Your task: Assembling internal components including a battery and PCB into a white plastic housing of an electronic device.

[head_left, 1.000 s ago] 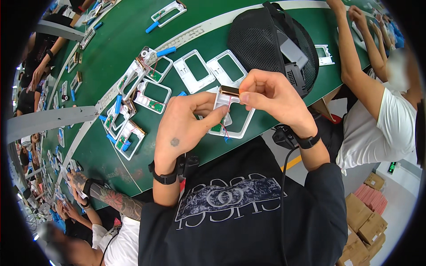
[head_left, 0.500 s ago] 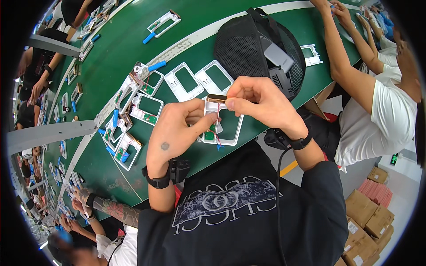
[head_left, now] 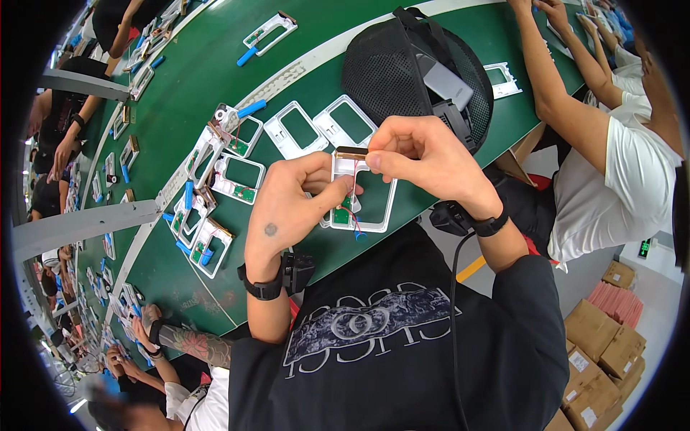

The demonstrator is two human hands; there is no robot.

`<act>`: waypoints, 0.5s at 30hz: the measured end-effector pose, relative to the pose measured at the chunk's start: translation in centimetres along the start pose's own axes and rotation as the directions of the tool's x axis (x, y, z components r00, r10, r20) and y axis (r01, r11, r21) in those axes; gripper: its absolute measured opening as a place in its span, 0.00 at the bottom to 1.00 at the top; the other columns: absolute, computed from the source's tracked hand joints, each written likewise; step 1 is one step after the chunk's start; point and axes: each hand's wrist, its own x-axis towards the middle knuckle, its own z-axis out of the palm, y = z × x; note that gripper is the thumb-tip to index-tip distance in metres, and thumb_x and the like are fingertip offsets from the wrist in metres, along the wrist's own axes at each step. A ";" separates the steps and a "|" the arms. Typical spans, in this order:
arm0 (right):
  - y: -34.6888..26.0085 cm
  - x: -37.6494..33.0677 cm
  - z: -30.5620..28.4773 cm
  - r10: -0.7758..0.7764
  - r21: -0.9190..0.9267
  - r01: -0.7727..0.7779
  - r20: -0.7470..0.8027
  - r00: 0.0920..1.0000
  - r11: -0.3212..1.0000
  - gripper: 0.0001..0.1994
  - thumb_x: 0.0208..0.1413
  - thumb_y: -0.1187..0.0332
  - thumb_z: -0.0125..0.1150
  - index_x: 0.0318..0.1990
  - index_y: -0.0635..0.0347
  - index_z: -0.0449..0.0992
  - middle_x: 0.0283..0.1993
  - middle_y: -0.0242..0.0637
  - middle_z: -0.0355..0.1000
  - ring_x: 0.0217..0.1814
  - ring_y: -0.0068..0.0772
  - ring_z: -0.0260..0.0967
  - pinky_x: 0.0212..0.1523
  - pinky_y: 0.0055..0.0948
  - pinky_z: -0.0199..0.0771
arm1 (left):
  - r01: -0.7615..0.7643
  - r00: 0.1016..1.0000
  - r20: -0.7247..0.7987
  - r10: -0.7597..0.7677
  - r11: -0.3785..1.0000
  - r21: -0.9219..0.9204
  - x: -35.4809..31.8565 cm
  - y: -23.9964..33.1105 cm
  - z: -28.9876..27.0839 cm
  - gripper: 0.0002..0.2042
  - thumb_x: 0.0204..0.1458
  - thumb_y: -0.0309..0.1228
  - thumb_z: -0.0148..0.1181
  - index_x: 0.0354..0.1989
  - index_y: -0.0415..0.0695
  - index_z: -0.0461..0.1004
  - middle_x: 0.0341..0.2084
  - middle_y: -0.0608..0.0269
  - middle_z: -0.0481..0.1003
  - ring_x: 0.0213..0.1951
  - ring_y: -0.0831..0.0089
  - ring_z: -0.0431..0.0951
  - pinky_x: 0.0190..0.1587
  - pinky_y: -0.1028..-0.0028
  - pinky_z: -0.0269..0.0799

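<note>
Both hands are pinching a white frame (head_left: 363, 194) above the surface (head_left: 215, 72) — left hand (head_left: 287, 208) at its side, right hand (head_left: 424, 161) clamping the top. Looks light, thin, brittle — wires dangling; edges are likely safest.

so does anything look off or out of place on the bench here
Nothing looks damaged or spilled. Both hands, left hand and right hand, hold a white frame with thin red wires hanging loose from it. The oddest item is a black mesh cap lying on the green table among the frames.
</note>
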 end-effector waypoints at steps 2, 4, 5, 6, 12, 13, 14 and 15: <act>0.0 0.0 0.0 0.005 0.006 -0.005 -0.002 1.000 1.000 0.08 0.58 0.70 0.64 0.37 0.66 0.75 0.30 0.30 0.75 0.30 0.15 0.71 0.34 0.17 0.69 | -0.011 1.000 -0.005 0.011 1.000 -0.013 -0.1 0.2 0.1 0.09 0.55 0.23 0.59 0.41 0.29 0.76 0.29 0.56 0.82 0.30 0.81 0.81 0.32 0.82 0.72; 0.1 -0.1 -0.1 0.009 0.008 -0.009 -0.006 1.000 1.000 0.08 0.58 0.70 0.64 0.37 0.66 0.75 0.30 0.30 0.76 0.30 0.15 0.71 0.34 0.17 0.69 | -0.018 1.000 -0.005 0.018 1.000 -0.020 -0.1 0.2 0.3 0.09 0.55 0.23 0.59 0.41 0.29 0.76 0.29 0.56 0.82 0.30 0.81 0.81 0.32 0.82 0.72; 0.2 -0.1 -0.2 -0.001 0.025 0.001 0.002 1.000 1.000 0.08 0.58 0.70 0.64 0.37 0.66 0.75 0.30 0.30 0.76 0.30 0.15 0.71 0.34 0.17 0.69 | -0.015 1.000 -0.005 0.015 1.000 -0.016 0.0 0.2 0.3 0.09 0.55 0.23 0.60 0.41 0.29 0.76 0.28 0.56 0.82 0.30 0.81 0.81 0.32 0.82 0.72; 0.3 -0.1 -0.3 -0.010 0.043 0.010 0.009 1.000 0.999 0.08 0.58 0.70 0.64 0.37 0.66 0.75 0.30 0.30 0.76 0.30 0.15 0.71 0.34 0.17 0.69 | -0.013 1.000 -0.006 0.013 1.000 -0.012 0.0 0.2 0.3 0.09 0.55 0.23 0.60 0.41 0.29 0.76 0.28 0.57 0.82 0.30 0.81 0.81 0.32 0.82 0.72; 0.9 0.0 -0.5 -0.028 0.133 0.024 0.023 0.999 0.991 0.07 0.58 0.70 0.63 0.37 0.65 0.75 0.31 0.30 0.76 0.31 0.15 0.71 0.34 0.16 0.69 | -0.009 1.000 -0.021 0.009 1.000 0.003 0.1 0.3 0.6 0.10 0.55 0.23 0.60 0.41 0.29 0.76 0.27 0.58 0.82 0.28 0.82 0.80 0.30 0.82 0.71; 0.9 0.0 -0.5 -0.028 0.131 0.024 0.025 0.999 0.991 0.08 0.58 0.70 0.63 0.38 0.65 0.75 0.31 0.30 0.76 0.31 0.15 0.71 0.34 0.16 0.69 | -0.003 1.000 -0.020 0.003 1.000 0.010 0.1 0.3 0.6 0.10 0.55 0.23 0.60 0.41 0.29 0.77 0.26 0.58 0.82 0.28 0.83 0.79 0.29 0.82 0.71; 0.9 0.1 -0.5 -0.028 0.129 0.024 0.027 0.999 0.991 0.08 0.58 0.70 0.63 0.38 0.65 0.75 0.31 0.30 0.76 0.31 0.15 0.71 0.34 0.16 0.69 | 0.003 1.000 -0.019 -0.003 1.000 0.017 0.1 0.3 0.5 0.10 0.55 0.23 0.60 0.41 0.29 0.77 0.26 0.58 0.82 0.27 0.83 0.79 0.29 0.82 0.70; 1.0 0.1 -0.5 -0.028 0.127 0.024 0.029 0.999 0.992 0.08 0.58 0.70 0.64 0.38 0.65 0.75 0.32 0.30 0.76 0.31 0.15 0.71 0.34 0.16 0.69 | 0.010 1.000 -0.019 -0.010 1.000 0.024 0.2 0.3 0.5 0.09 0.55 0.24 0.60 0.41 0.29 0.77 0.26 0.59 0.82 0.27 0.84 0.79 0.28 0.82 0.70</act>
